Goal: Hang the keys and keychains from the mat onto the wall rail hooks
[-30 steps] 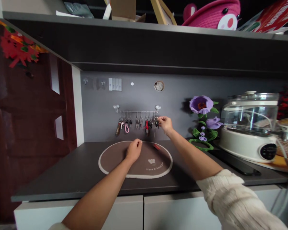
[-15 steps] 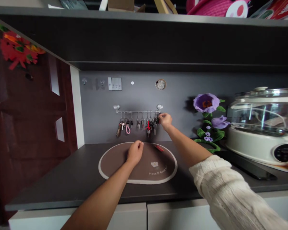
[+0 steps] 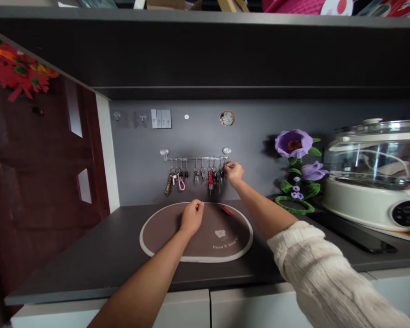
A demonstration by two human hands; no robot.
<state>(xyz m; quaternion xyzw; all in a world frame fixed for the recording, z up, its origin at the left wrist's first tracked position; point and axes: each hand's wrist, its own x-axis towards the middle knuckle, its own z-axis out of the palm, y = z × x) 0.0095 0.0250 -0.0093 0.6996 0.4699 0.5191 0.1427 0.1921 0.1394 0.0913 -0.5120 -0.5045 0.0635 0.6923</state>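
Several bunches of keys point(image 3: 197, 175) hang from the hooks of a clear rail point(image 3: 196, 159) on the grey wall. At the rail's right end, my right hand point(image 3: 235, 173) pinches at the rightmost keys point(image 3: 222, 172), thumb and forefinger together; the exact grip is small and partly hidden. My left hand point(image 3: 192, 217) is closed above the brown oval mat point(image 3: 164, 232), and whatever it may hold is hidden by the fingers. A small red object point(image 3: 227, 210) lies on the mat's back right part, apart from both hands.
A dark shelf point(image 3: 205, 54) overhangs the counter point(image 3: 78, 255). To the right stand purple artificial flowers point(image 3: 294, 145), a white appliance with a clear top point(image 3: 365, 200) and a black flat slab point(image 3: 358, 234). A dark red door point(image 3: 51, 182) is at the left.
My right hand stays at the rail's right end, with only a slight shift. The left hand keeps its place, and the view has tilted slightly.
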